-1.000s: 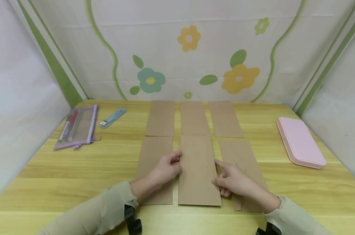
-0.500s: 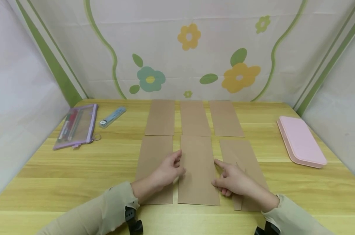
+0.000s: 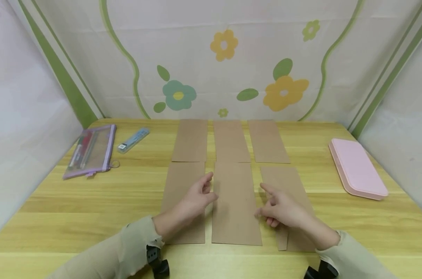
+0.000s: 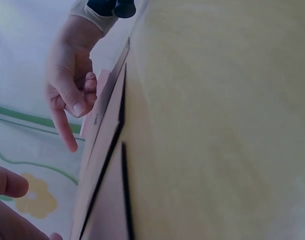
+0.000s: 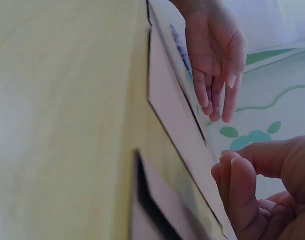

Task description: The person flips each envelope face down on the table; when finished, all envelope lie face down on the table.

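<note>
Brown paper cards lie on the wooden table in two rows. The front middle card (image 3: 236, 205) is flat between my two hands. My left hand (image 3: 191, 199) hovers over the front left card (image 3: 183, 174), its fingers relaxed and thumb near the middle card's left edge; it holds nothing. My right hand (image 3: 284, 207) is above the front right card (image 3: 287, 178), index finger extended and other fingers loosely curled, with nothing in it. A narrow brown strip (image 3: 282, 241) shows beside that card, partly hidden by the hand. Both hands (image 4: 70, 82) appear raised off the cards in the wrist views.
Behind lie a back left card (image 3: 190, 139), a back middle card (image 3: 231, 140) and a back right card (image 3: 268, 140). A mesh pouch (image 3: 92, 151) with pens and a blue case (image 3: 133, 140) sit at left. A pink case (image 3: 357, 168) lies at right.
Both hands have drawn away from the front middle card, the right one shifting rightward. That card was slightly raised a second ago and now lies flat.
</note>
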{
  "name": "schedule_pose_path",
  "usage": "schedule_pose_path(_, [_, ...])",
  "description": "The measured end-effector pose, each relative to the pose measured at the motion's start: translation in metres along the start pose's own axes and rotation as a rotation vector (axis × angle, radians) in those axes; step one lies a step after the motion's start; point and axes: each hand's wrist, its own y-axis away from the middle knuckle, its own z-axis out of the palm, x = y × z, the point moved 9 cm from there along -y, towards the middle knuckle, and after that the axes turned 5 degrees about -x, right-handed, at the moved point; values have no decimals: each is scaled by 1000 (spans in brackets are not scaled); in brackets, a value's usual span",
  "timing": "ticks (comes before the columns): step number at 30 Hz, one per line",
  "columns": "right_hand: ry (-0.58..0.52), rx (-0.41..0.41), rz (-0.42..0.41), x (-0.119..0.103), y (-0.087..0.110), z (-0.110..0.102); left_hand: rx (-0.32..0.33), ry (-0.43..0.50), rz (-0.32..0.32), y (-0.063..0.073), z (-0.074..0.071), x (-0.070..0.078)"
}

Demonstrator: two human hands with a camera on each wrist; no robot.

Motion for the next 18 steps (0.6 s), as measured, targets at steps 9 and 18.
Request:
schedule_pose_path(9, [3, 111, -60, -12, 16, -43, 10, 49, 137, -14, 7, 34])
schedule_pose_path(18, [209, 240, -32, 5, 36, -82, -46, 154, 122, -36, 39, 37])
